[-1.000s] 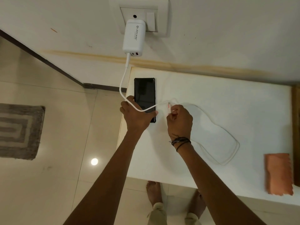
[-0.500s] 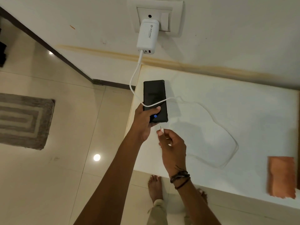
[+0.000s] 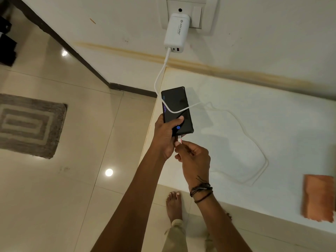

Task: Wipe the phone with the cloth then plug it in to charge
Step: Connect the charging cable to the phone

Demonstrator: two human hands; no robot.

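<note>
My left hand [image 3: 164,137] grips the black phone [image 3: 175,104] by its lower end, thumb on the screen beside a lit blue fingerprint icon, holding it over the table's left edge. My right hand [image 3: 193,158] pinches the white cable plug [image 3: 179,140], whose tip touches the phone's bottom edge. The white cable [image 3: 254,142] loops across the white table [image 3: 272,110], drapes over the phone and runs up to the white charger [image 3: 176,31] in the wall socket [image 3: 189,13]. The orange cloth [image 3: 318,197] lies at the table's right front.
A grey patterned mat [image 3: 29,124] lies on the glossy tiled floor at left. My bare foot [image 3: 173,204] stands by the table's front edge. A dark skirting runs along the wall base. Dark objects sit at the far left edge.
My left hand lifted the phone off the table and its screen lit up. My right hand brought the cable plug down and up against the phone's bottom edge.
</note>
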